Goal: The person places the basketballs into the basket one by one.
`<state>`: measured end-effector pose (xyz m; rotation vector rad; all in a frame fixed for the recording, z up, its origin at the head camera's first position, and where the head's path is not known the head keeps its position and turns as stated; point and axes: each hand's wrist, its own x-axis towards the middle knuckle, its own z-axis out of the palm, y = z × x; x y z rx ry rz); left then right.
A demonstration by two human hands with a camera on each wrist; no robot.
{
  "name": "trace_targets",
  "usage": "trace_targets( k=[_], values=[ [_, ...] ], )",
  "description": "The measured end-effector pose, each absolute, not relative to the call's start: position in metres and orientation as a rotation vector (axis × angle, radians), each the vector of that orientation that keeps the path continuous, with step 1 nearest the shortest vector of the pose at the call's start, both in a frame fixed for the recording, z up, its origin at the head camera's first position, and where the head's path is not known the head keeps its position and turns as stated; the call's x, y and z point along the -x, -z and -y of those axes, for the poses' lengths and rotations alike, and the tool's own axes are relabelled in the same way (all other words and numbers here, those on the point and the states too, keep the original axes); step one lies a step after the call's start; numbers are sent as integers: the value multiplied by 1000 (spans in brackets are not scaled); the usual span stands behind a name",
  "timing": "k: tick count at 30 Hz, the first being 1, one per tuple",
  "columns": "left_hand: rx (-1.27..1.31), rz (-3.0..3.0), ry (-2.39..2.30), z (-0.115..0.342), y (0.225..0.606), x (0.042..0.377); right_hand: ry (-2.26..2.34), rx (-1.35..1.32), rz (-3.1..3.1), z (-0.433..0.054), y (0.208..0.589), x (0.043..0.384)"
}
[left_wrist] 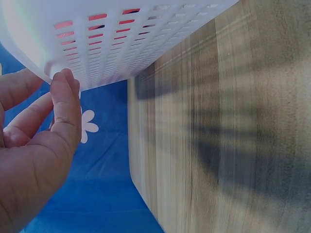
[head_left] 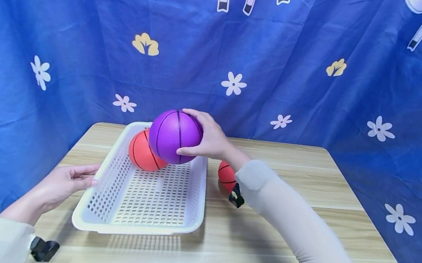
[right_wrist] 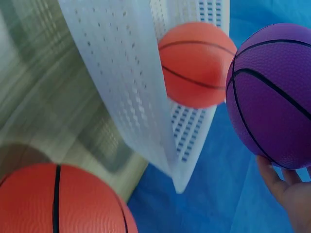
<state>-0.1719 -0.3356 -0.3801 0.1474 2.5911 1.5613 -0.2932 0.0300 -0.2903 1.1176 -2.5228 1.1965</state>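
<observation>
My right hand [head_left: 212, 138] grips a purple basketball [head_left: 173, 136] by its right side, holding it above the far part of a white perforated plastic basket [head_left: 203, 208]. In the right wrist view, fingertips touch the underside of the purple ball [right_wrist: 274, 97]. Inside the basket, at its far left, lies an orange-red basketball [head_left: 145, 152], partly covered by the purple one. My left hand [head_left: 62, 184] pinches the basket's left rim; the left wrist view shows fingers [left_wrist: 65, 107] at that rim. To the right of the basket, another orange-red basketball [head_left: 227, 176] sits on the table, partly hidden by my right forearm.
Everything stands on a wood-grain table [head_left: 268, 249]. A blue curtain [head_left: 185, 86] with flowers and animal legs printed on it hangs behind and at both sides. Each wrist carries a small black device [head_left: 43, 249].
</observation>
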Motion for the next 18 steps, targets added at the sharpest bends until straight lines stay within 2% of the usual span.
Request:
trace_targets(
  k=[18],
  values=[
    [-157,-2578,-1605,337,380,170,-1191,-1406,2594,28,310,266]
  ],
)
